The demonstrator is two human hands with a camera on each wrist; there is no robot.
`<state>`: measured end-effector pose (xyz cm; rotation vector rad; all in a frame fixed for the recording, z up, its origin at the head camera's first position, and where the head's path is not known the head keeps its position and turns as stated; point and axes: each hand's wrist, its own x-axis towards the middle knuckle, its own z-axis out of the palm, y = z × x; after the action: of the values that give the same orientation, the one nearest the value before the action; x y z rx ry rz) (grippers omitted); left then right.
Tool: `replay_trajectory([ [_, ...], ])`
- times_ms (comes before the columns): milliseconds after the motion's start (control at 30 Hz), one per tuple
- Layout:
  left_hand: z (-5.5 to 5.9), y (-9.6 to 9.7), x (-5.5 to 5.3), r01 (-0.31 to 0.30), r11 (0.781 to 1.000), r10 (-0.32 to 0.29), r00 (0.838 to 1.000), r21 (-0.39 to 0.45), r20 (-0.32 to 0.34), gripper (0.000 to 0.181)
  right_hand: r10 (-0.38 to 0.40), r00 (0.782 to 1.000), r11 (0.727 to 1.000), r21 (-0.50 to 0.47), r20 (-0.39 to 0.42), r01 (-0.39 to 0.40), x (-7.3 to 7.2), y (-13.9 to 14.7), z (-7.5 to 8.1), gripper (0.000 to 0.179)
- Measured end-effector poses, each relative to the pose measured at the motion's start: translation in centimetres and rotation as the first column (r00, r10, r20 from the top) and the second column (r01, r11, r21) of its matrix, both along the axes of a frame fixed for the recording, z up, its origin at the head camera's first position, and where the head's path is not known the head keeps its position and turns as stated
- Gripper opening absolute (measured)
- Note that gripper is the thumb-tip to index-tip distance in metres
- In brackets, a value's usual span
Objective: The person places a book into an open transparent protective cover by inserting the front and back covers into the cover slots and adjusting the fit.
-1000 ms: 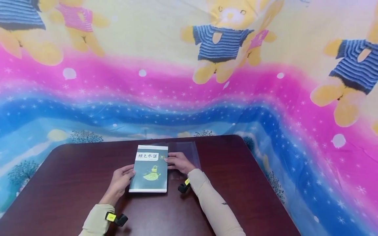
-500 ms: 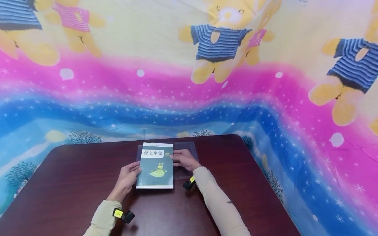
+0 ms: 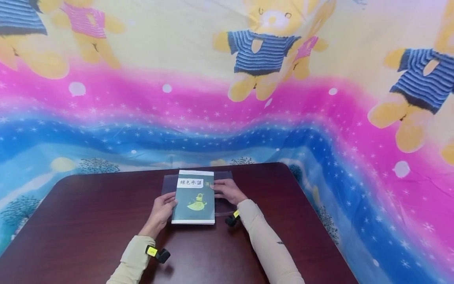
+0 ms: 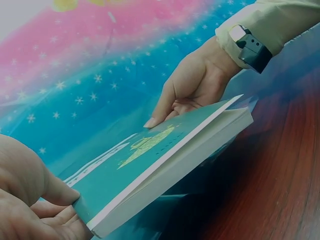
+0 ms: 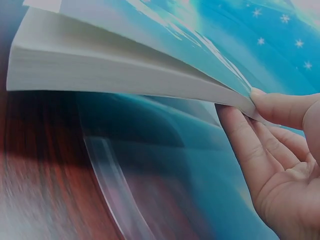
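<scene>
A green paperback book (image 3: 195, 197) with a white title box and a yellow-green drawing is held between both hands, cover up. My left hand (image 3: 162, 210) grips its left edge, thumb on the cover and fingers beneath, as the left wrist view shows. On the opposite edge, my right hand (image 3: 228, 191) pinches the book, thumb on top and fingers under the pages (image 5: 100, 75). Beneath the book lies a clear plastic cover (image 3: 170, 184) on the table; in the right wrist view a gap shows between the book and this clear cover (image 5: 120, 185).
The dark reddish-brown table (image 3: 106, 213) has rounded far corners. A patterned cloth (image 3: 198, 110) with bears and snowflakes hangs behind it and along its right side. Each wrist wears a black camera on a strap, such as the left wrist camera (image 3: 163, 255).
Both hands have carried the book to the right and slightly away, over the clear cover. More of the cover's left part now shows beside the book.
</scene>
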<state>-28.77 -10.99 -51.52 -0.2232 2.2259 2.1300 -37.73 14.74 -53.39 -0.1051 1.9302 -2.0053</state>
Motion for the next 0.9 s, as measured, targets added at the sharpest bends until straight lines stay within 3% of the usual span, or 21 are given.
replay_trajectory([
  [400,-0.8,2.1,-0.8,-0.003,1.000,0.003,0.999,-0.001,-0.037,0.042,-0.023,1.000,0.997,0.073,-0.002,0.023,-0.5,2.1,0.1,0.055],
  [900,-1.1,4.2,-1.4,-0.001,0.988,-0.022,0.989,-0.156,-0.146,0.037,-0.111,0.994,0.988,0.104,-0.003,0.111,-0.9,4.2,0.0,0.052],
])
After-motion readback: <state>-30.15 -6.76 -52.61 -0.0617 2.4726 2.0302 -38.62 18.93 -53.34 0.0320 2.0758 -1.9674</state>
